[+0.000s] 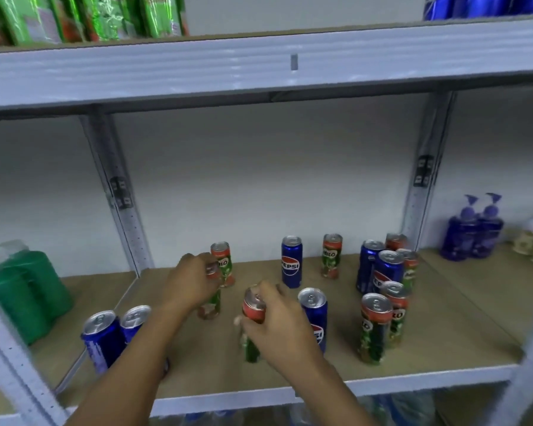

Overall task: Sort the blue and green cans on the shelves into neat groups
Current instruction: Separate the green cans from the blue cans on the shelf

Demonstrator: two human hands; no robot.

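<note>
On the wooden shelf stand slim blue cans and green cans with red tops. My left hand grips a green can near the middle left. My right hand grips another green can just in front of it. A third green can stands behind my left hand. Two blue cans stand at the front left, partly behind my left forearm. One blue can stands mid-back, another behind my right hand. A mixed cluster of both colours fills the right side.
Green bottles stand on the neighbouring shelf to the left. Purple pump bottles stand to the right. The grey upper shelf beam hangs overhead, carrying green packs and blue packs. Metal uprights flank the bay.
</note>
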